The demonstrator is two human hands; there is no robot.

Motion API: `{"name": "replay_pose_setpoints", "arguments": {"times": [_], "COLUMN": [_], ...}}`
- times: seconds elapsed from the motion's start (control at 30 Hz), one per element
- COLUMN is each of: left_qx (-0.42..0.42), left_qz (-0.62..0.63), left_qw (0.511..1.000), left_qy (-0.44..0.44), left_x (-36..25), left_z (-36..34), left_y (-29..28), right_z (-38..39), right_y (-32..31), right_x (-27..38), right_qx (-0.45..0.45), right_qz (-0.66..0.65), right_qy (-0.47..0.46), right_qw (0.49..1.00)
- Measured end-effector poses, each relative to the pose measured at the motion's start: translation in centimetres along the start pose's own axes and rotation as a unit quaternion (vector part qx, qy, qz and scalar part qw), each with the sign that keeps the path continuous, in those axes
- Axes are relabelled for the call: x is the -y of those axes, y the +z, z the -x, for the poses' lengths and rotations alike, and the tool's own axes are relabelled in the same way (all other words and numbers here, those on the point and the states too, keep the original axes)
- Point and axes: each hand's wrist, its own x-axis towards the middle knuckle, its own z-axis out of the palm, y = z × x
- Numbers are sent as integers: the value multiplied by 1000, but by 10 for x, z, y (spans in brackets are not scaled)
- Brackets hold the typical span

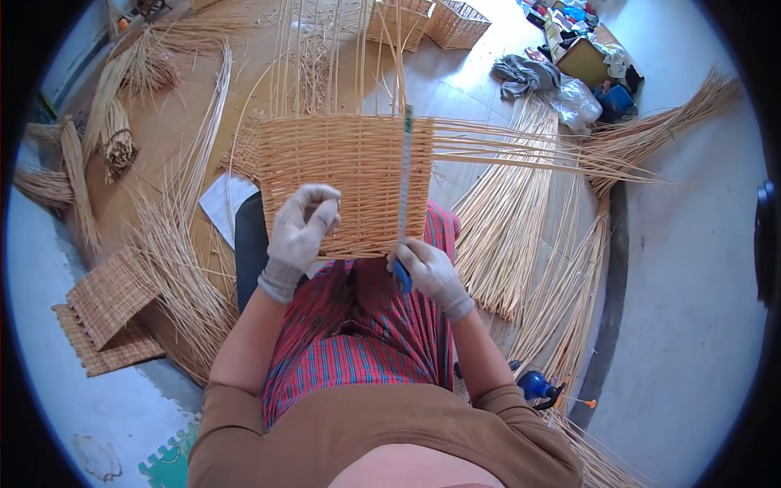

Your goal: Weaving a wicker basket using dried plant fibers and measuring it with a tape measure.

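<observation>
Your right hand is closed around the blue tape measure, whose blade runs up the panel's right side; your left hand curls over the lower left of the weave, and I can't tell whether its fingertips pinch anything. The woven panel sits just beyond your lap. Expect it to be light, fairly stiff and a little springy, its thin strands liable to crack if bent sharply; take it by the dense lower corners. Long canes jut past its right edge and others rise from its top, so turning it there could snag the cane bundle on the floor
</observation>
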Motion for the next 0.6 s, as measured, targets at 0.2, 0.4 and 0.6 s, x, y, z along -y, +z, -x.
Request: {"name": "replay_pose_setpoints", "arguments": {"times": [0.2,0.4,0.6], "left_qx": [-29,52,58], "left_qz": [-310,-582,-581], "left_qw": [922,790,800], "left_qy": [232,187,138], "left_x": [-23,-1,-19], "left_z": [-77,-174,-185], "left_y": [33,22,44], "right_z": [-35,-13,-13], "right_y": [19,44,52], "right_x": [-26,-6,-54], "right_qx": [11,45,59], "right_qz": [54,-40,6], "right_qy": [57,175,174], "right_qw": [997,983,983]}}
